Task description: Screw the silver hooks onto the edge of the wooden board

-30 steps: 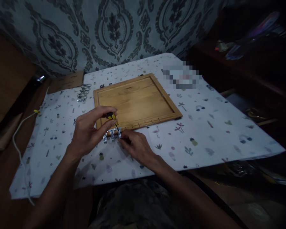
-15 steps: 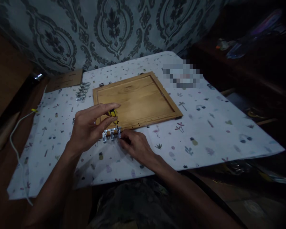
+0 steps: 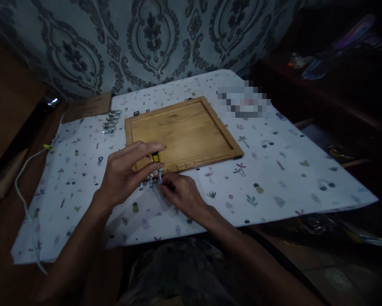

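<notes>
My left hand (image 3: pixel 122 176) grips a yellow-and-black screwdriver (image 3: pixel 157 157) between thumb and fingers, its lower end down at the rightmost metal fitting (image 3: pixel 159 177) in a short row. My right hand (image 3: pixel 184 193) is curled with its fingertips at that same fitting; I can't tell whether they pinch it. The row sits along the near edge of the wooden panel (image 3: pixel 178 131), flat on my cloth-covered desk (image 3: pixel 283 182). Beyond its left side, more metal pieces (image 3: pixel 110 123) lie beside some cardboard (image 3: pixel 89 107).

yellow-and-black screwdriver (image 3: pixel 157 157), golden-brown panel (image 3: pixel 181 131), white patterned tablecloth (image 3: pixel 292 182)
</notes>
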`<action>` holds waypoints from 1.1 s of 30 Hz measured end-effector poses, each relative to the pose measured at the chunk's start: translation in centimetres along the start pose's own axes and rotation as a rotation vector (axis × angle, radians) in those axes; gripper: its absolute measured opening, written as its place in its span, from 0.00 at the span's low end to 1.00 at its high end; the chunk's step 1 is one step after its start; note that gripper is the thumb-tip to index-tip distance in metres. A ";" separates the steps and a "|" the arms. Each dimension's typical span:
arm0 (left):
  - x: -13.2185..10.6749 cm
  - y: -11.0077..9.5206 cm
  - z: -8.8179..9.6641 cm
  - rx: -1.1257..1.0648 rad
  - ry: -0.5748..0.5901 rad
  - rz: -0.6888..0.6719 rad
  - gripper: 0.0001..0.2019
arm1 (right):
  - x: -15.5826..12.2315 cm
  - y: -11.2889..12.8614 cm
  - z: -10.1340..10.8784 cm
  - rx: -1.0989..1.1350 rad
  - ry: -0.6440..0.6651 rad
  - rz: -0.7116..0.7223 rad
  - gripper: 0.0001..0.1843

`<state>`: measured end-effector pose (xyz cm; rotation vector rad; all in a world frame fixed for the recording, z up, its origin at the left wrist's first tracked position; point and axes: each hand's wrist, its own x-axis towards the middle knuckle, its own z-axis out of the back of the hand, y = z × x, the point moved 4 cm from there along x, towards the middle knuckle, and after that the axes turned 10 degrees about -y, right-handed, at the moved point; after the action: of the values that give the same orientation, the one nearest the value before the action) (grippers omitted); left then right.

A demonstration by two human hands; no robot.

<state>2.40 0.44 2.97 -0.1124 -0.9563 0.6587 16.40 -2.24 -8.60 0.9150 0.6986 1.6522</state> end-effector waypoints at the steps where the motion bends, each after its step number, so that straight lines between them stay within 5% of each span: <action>1: 0.0 0.0 0.0 0.009 -0.009 0.004 0.13 | 0.0 0.0 0.0 -0.003 0.003 -0.002 0.04; 13: 0.7 0.8 0.2 -0.079 0.059 -0.001 0.17 | 0.0 0.2 0.1 -0.009 0.029 -0.028 0.04; 22: -0.6 1.2 1.4 -0.055 -0.162 0.156 0.19 | 0.0 0.3 0.3 -0.022 0.022 -0.043 0.04; 33: -1.0 1.3 0.8 0.041 -0.114 0.145 0.16 | 0.1 0.2 0.1 0.012 0.008 -0.035 0.03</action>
<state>0.80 0.73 2.21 -0.1099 -1.0501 0.8252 16.42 -2.23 -8.40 0.9003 0.7272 1.6234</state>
